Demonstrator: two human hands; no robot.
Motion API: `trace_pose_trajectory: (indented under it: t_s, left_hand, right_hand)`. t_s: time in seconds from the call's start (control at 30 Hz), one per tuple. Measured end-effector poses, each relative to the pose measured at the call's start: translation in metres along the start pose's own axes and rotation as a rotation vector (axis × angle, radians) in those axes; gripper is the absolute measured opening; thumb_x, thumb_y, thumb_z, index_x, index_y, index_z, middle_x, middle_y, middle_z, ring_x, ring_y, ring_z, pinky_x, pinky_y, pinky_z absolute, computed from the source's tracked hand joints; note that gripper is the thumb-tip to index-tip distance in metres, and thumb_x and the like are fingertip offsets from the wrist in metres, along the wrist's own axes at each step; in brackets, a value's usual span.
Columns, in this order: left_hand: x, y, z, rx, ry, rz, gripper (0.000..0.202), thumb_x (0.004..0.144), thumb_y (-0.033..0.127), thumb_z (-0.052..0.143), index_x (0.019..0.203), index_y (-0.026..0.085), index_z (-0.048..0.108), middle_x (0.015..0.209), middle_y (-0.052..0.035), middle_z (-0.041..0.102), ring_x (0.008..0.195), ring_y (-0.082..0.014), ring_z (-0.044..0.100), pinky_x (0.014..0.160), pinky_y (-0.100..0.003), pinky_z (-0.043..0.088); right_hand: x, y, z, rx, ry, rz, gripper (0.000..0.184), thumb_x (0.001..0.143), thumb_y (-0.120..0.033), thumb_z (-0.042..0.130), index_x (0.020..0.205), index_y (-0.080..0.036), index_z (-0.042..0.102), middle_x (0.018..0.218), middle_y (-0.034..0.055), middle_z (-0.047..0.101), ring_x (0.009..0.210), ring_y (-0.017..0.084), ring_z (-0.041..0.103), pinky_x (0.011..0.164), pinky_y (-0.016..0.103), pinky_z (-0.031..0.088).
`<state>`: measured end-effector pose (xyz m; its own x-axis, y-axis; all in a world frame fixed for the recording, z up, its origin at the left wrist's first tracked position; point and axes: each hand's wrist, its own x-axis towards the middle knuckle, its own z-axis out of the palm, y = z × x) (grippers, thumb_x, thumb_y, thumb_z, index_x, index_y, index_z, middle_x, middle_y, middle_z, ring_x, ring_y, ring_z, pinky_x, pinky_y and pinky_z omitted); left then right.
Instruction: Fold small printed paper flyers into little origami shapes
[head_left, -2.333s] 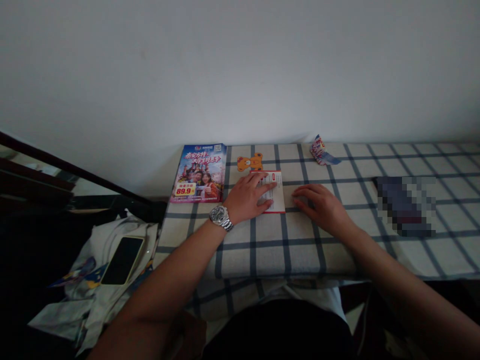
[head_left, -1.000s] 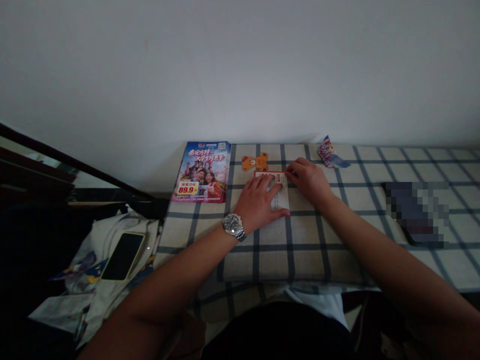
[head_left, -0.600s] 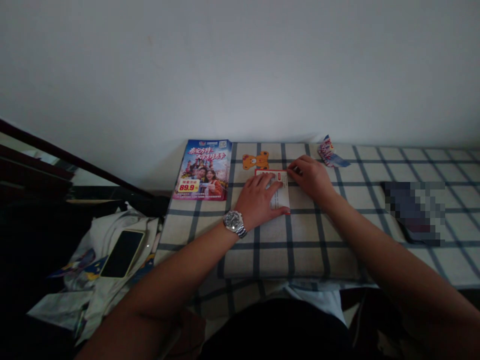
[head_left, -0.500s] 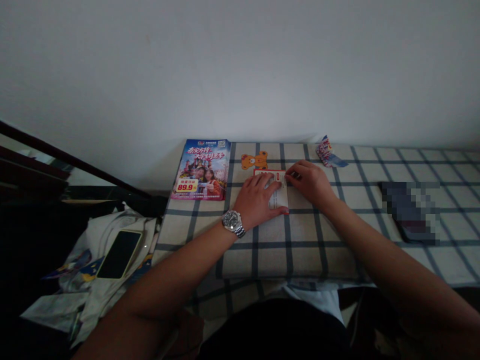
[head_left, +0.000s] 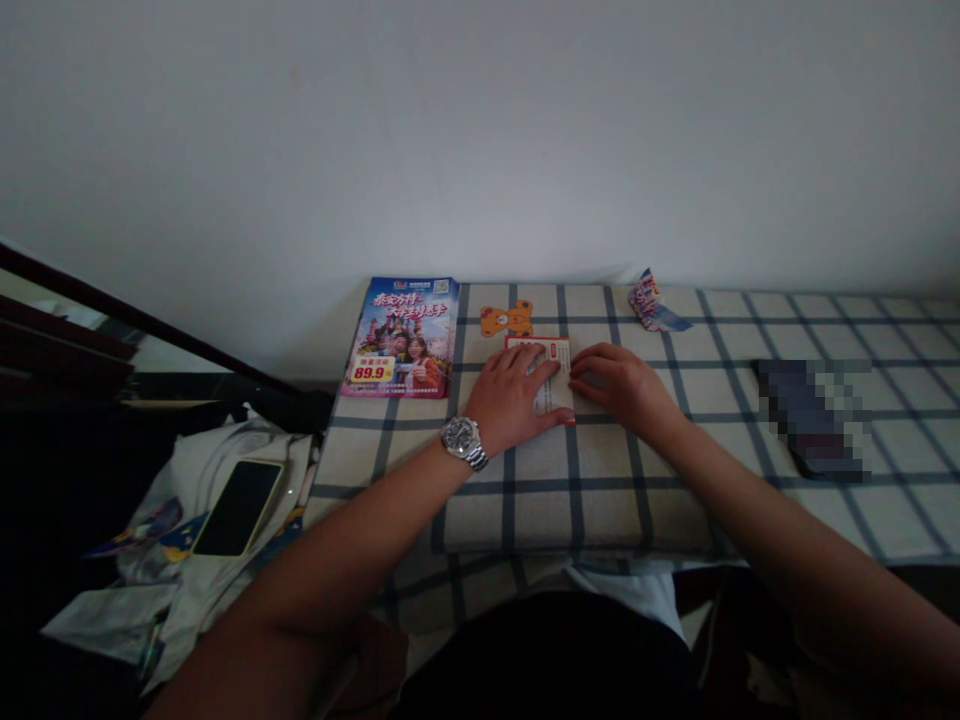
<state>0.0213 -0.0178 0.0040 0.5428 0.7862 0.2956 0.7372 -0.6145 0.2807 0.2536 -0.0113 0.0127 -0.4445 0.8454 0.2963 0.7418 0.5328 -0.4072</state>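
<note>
A small white paper (head_left: 555, 392) with a red border and print lies on the checked cloth in front of me, folded or flat I cannot tell. My left hand (head_left: 514, 395) lies across it with fingers spread, holding it down and covering much of its left side. At the paper's right edge, my right hand (head_left: 611, 385) has thumb and fingertips pinched together on the margin. Just above the paper is a brown bear cutout (head_left: 507, 319). A silver watch (head_left: 463, 440) is on my left wrist.
A stack of colourful flyers (head_left: 405, 340) sits at the left by the wall. Farther right stands a folded flyer piece (head_left: 656, 305). A dark, blurred-out phone (head_left: 806, 415) rests on the right. Another phone (head_left: 238, 508) lies on white cloth at lower left.
My right hand has slid slightly down along the paper's right edge, from near its top corner. The left hand stays in place on the paper.
</note>
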Motion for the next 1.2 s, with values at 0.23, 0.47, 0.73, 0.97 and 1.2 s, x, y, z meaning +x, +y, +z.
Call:
trace_pose_trajectory:
  t_s: [0.23,0.47,0.73,0.97,1.2]
  left_hand:
    - [-0.002,-0.004,0.001,-0.005,-0.018,0.010,0.069,0.087,0.065,0.073,0.142,0.024,0.060,0.152,-0.0127,0.051,0.137,-0.0351,0.048,0.117,-0.053,0.037]
    - [-0.001,-0.006,-0.001,-0.032,-0.024,0.008,0.052,0.095,0.048,0.066,0.141,0.025,0.062,0.152,-0.0109,0.052,0.137,-0.0330,0.049,0.117,-0.052,0.039]
    - [0.005,-0.023,-0.007,-0.149,-0.060,0.047,0.039,0.102,0.029,0.053,0.138,0.030,0.068,0.149,-0.0058,0.058,0.137,-0.0276,0.054,0.118,-0.051,0.043]
    - [0.008,-0.039,-0.008,-0.398,-0.011,0.035,0.036,0.105,0.024,0.044,0.128,0.020,0.072,0.143,-0.0072,0.066,0.136,-0.0212,0.060,0.121,-0.046,0.044]
    - [0.008,-0.047,-0.018,-0.488,0.056,0.060,0.031,0.106,0.029,0.045,0.112,0.019,0.074,0.132,-0.0077,0.072,0.126,-0.0204,0.066,0.114,-0.044,0.050]
  right_hand:
    - [-0.018,0.001,0.001,-0.016,-0.031,-0.024,0.020,0.093,-0.027,0.073,0.112,-0.023,0.076,0.128,0.0108,0.072,0.114,0.030,0.071,0.101,0.048,0.058]
    - [-0.033,-0.013,-0.003,-0.044,-0.058,-0.062,0.018,0.094,-0.026,0.073,0.112,-0.024,0.076,0.130,0.0109,0.072,0.117,0.031,0.070,0.099,0.051,0.061]
    - [-0.040,-0.018,-0.005,0.003,-0.054,-0.101,0.019,0.094,-0.025,0.074,0.113,-0.026,0.077,0.130,0.0115,0.072,0.118,0.031,0.070,0.099,0.053,0.062]
    - [-0.043,-0.019,-0.005,0.015,-0.048,-0.121,0.023,0.095,-0.033,0.073,0.115,-0.023,0.075,0.132,0.0132,0.070,0.120,0.031,0.069,0.101,0.054,0.061]
    - [-0.044,-0.014,0.000,0.024,-0.042,-0.123,0.021,0.096,-0.034,0.072,0.116,-0.026,0.074,0.132,0.0116,0.070,0.121,0.030,0.069,0.102,0.054,0.060]
